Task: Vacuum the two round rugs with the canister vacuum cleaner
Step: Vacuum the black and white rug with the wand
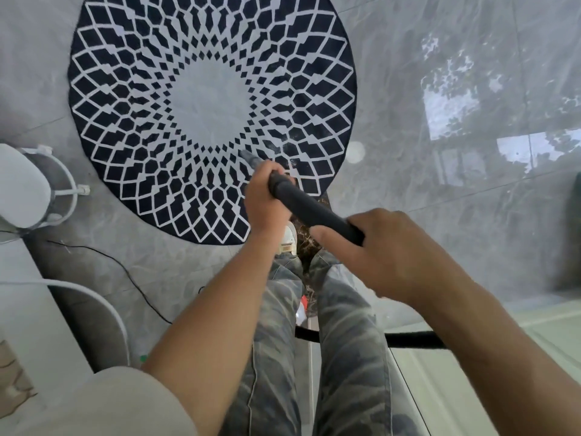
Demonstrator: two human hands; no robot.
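We note fingers of left hand (267, 199) and right hand (393, 253) both curled round the wand (314, 212); nozzle (250, 156) rests on the rug (141, 105).

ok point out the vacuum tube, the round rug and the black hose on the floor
vacuum tube (314, 212): head view, the bare middle of its dark shaft
round rug (210, 99): head view, its pale centre
black hose (415, 339): head view, the stretch right of the legs
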